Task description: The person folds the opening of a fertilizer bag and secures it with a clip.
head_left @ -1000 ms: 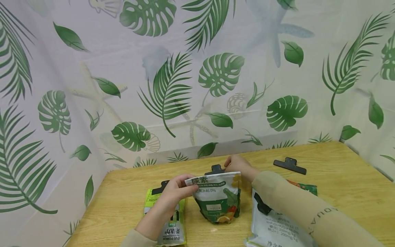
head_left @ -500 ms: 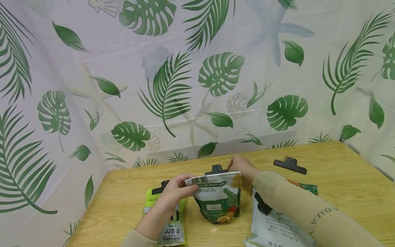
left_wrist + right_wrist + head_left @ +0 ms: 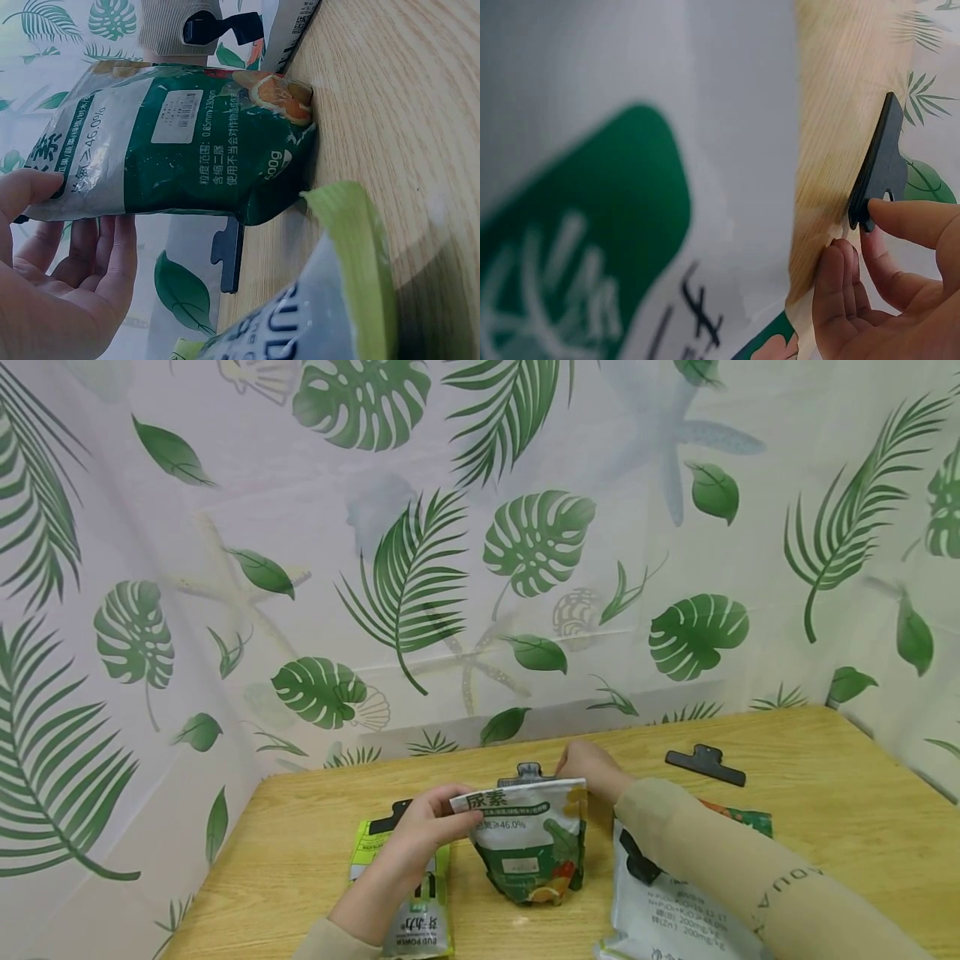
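Observation:
My left hand (image 3: 431, 822) pinches the top left corner of a green and white plastic fertilizer bag (image 3: 528, 852), its thumb on the printed front. The bag stands upright on the table, with vegetables and fruit pictured on it. Behind its top edge a black bag clip (image 3: 528, 773) shows in part. My right hand (image 3: 592, 770) reaches behind the bag, its fingers partly hidden in the head view. In the right wrist view, that hand's thumb and forefinger pinch one end of the clip (image 3: 877, 165). A blurred white and green bag surface (image 3: 630, 225) fills that view's left side.
A yellow-green bag (image 3: 420, 910) lies on the left, with another black clip (image 3: 388, 817) at its far end. On the right, a large white bag (image 3: 660, 910) lies under my right forearm. One more black clip (image 3: 705, 763) rests at the back right of the wooden table (image 3: 825, 777).
My right hand's fingers have shifted slightly to the right at the clip. The clip's face looks lighter now, as if tilted a little. The left hand and the upright bag stay put.

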### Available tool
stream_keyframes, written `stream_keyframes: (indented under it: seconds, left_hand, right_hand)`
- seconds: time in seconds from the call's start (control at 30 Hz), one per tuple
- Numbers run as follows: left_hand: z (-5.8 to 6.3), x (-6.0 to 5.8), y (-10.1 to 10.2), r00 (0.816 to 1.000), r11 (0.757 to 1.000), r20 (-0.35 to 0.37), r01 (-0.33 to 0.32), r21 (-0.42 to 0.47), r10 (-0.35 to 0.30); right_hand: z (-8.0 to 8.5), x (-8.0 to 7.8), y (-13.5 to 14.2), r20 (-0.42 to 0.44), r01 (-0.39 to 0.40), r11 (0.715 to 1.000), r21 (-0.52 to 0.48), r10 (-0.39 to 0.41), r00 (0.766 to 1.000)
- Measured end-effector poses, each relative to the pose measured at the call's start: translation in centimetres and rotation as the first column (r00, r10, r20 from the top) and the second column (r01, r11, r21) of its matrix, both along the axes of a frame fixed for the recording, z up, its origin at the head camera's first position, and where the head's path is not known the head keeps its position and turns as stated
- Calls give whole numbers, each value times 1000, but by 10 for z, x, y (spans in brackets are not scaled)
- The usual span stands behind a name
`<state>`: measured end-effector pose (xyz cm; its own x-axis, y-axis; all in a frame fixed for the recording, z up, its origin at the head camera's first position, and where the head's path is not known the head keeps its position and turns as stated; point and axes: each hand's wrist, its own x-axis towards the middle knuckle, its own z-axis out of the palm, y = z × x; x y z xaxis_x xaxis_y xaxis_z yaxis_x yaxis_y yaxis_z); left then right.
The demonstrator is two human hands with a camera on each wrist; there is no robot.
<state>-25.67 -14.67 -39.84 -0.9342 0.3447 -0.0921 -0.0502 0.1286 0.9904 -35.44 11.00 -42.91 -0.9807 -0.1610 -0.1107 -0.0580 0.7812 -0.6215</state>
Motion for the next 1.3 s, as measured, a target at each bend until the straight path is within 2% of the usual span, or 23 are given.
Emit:
stream_keyframes:
  seconds: [0.37,0.63,0.9,1.07,1.3]
  left_hand:
    - [1,0,0,1000,1000,-3,-7,-2,7]
    - [3,1,1,1000,1000,-20,-11,-1,11]
    - [2,1,0,1000,1000,-16,-3,-2,3]
    - [1,0,0,1000,1000,-14,0,-5,0]
    - [1,2,0,1000,1000,-4,0,-15,0]
  right_hand:
    - [0,-4,1,23,-23,998,-54,24,999]
    - [-5,-8,2,46,5,993,-118,1,999]
    - [3,-2,0,82,37,989,-146,-25,996]
    - [5,1,-1,112,31,983,-179,-11,994]
    - [1,-4,0,154,66,985,-158,-41,987]
